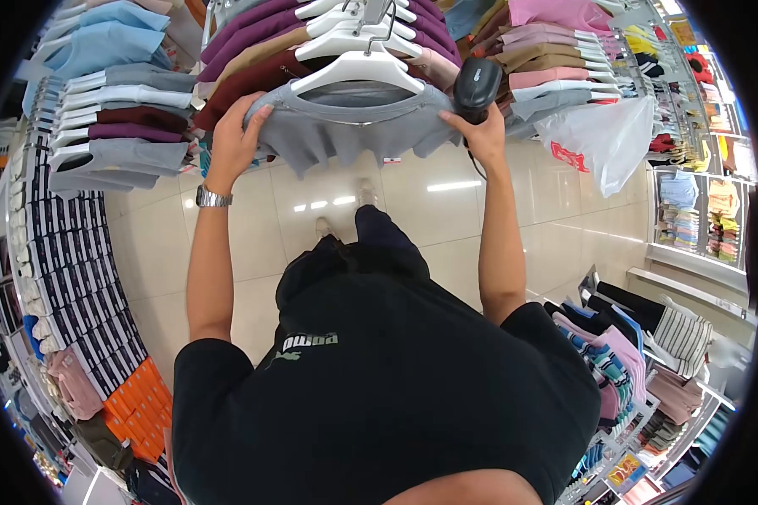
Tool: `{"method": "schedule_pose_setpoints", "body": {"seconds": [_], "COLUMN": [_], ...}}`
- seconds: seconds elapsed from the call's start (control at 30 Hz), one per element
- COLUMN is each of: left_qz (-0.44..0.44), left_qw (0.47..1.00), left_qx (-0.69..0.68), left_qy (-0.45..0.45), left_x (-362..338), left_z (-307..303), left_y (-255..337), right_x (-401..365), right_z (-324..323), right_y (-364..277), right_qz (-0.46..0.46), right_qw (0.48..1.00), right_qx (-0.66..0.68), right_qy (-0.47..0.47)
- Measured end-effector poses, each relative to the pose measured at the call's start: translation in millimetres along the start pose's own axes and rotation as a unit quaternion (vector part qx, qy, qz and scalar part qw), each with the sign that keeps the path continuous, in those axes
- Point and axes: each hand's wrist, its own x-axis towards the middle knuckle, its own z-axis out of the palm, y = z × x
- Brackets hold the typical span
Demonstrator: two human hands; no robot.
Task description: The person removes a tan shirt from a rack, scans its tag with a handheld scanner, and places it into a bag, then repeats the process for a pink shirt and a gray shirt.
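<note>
Hands grip grey shirt (pixel 354 126) at front of hanging row (pixel 253 42)
Left hand (pixel 237 135) fingers clamp one shoulder; right hand (pixel 484 135) fingers wrap a black scanner (pixel 477 84) against the other. A hard tug could slide the shirt off its white hanger (pixel 358 69).

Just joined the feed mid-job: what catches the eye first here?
A grey T-shirt on a white plastic hanger, top centre, is spread between both hands. The left hand, wearing a silver wristwatch, grips one shoulder; the right hand holds a black handheld scanner at the other. Racks of hung coloured shirts crowd behind it.
</note>
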Motion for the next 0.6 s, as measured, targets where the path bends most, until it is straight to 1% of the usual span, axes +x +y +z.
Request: {"method": "schedule_pose_setpoints", "body": {"seconds": [0.27,0.47,0.6], "left_qz": [-0.038,-0.051,-0.027], "left_qw": [0.996,0.992,0.996], "left_qx": [-0.074,-0.109,-0.08], "left_qy": [-0.034,-0.025,-0.005], "left_x": [0,-1,-1], "left_z": [-2,3,2], "left_y": [-9,-17,-15], "right_x": [-6,-6,-7], "right_z": [0,2,7], "right_y": [-21,-25,-29], "right_qz": [-0.016,-0.035,-0.046], "right_qw": [1.0,0.999,0.999], "right_qx": [0.002,-0.016,-0.026], "right_qy": [0.003,0.001,-0.01]}}
